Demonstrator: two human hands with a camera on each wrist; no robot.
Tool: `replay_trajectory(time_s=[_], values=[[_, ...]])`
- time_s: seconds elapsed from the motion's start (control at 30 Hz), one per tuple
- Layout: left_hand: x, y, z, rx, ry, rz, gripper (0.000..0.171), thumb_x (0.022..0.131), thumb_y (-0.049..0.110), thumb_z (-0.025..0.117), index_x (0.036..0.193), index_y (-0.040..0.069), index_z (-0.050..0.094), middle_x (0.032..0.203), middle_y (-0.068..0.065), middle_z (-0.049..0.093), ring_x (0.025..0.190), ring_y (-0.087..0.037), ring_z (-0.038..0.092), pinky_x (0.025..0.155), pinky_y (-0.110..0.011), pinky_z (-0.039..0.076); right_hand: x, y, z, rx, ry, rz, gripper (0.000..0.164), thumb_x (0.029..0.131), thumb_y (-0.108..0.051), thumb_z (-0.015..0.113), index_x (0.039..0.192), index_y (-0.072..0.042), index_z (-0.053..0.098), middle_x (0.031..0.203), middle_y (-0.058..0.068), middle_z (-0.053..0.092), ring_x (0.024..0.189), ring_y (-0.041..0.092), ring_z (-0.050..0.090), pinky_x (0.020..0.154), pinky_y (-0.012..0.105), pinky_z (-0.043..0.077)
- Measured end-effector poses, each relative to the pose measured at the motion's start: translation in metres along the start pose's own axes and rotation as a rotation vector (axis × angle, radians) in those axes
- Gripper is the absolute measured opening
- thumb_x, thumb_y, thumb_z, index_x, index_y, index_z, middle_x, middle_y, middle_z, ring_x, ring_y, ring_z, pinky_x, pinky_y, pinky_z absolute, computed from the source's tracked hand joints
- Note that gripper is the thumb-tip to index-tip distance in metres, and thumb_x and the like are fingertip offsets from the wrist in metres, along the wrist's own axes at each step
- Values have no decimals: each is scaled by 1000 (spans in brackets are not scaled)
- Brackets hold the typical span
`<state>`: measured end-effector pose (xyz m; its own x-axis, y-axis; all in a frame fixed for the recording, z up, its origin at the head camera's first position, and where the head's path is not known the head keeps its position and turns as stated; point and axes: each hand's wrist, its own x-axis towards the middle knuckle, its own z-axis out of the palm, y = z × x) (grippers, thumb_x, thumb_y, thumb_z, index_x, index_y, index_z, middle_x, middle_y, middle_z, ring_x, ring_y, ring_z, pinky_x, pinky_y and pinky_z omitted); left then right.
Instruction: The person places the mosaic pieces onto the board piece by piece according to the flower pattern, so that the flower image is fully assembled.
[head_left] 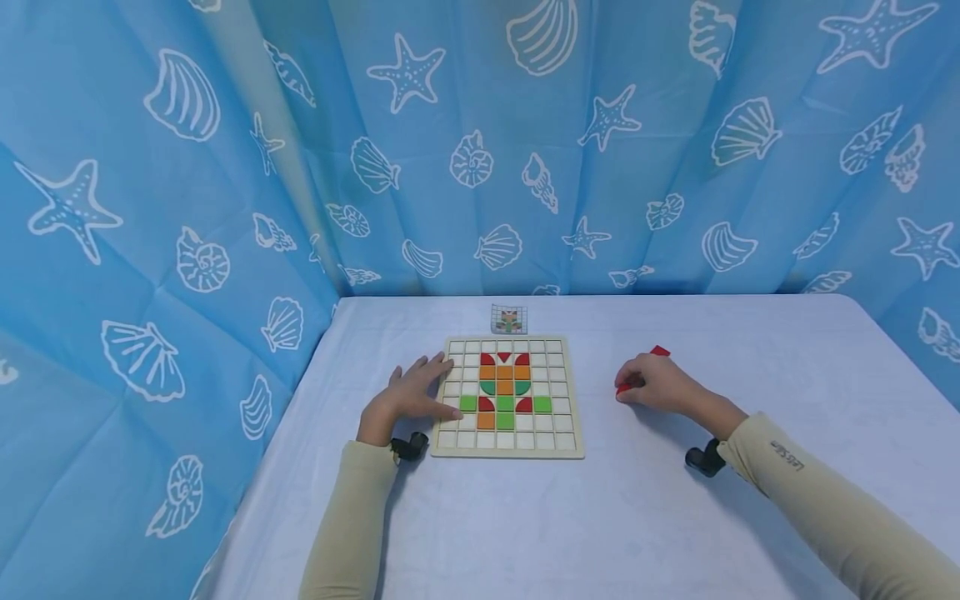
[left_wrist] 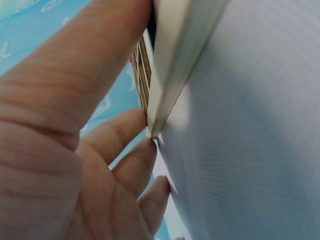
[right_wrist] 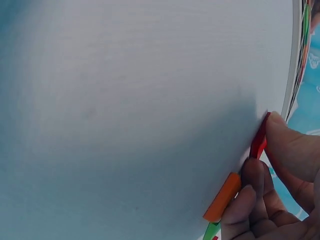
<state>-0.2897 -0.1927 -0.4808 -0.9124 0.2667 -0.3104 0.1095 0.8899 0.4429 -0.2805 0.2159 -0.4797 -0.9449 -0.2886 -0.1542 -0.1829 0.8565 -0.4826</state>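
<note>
A square wooden grid board holds red, orange and green flat pieces in a symmetrical figure. My left hand rests at the board's left edge with fingers spread, thumb over the lower left cells. In the left wrist view the fingertips touch the side of the board. To the right of the board, my right hand pinches a red piece between thumb and forefinger, low over the table. An orange piece and a green piece lie beside the curled fingers; the head view hides them behind the hand.
A small pattern card lies just behind the board. Another red piece shows beyond the right hand. White cloth covers the table, and a blue shell-print curtain hangs along its back and left.
</note>
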Motion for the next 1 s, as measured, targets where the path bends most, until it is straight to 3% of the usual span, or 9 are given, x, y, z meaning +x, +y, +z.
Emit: replay_trajectory(time_s=[0.33,0.57,0.8,1.0], values=[[0,1,2,-10,0,-6,103,72,52,82,157,25,30,167,0,19,155,-29,6,122,-62,-1,-5,3,-7,52,-41,-25,36,77,-11,84,109,-4,70,100,9,69,88,20,61,79,37,60],[-1,2,2,-10,5,-9,103,72,51,83,156,24,31,166,0,19,155,-29,7,122,-63,-1,-4,0,-7,-18,-24,-46,25,77,-13,84,98,-10,73,93,5,68,88,20,60,78,37,59],[-2,1,1,-7,4,-5,102,73,51,83,157,25,30,166,-1,19,155,-29,7,122,-63,-1,-3,-4,-6,-29,59,-23,14,83,-12,78,97,-10,75,91,5,67,85,21,57,72,33,56],[-1,0,0,-5,-4,-13,103,73,52,82,157,24,29,167,-1,18,155,-30,6,121,-63,-1,-2,-14,-11,-10,133,-26,21,90,-8,70,110,-4,74,100,15,64,82,23,57,66,30,56]])
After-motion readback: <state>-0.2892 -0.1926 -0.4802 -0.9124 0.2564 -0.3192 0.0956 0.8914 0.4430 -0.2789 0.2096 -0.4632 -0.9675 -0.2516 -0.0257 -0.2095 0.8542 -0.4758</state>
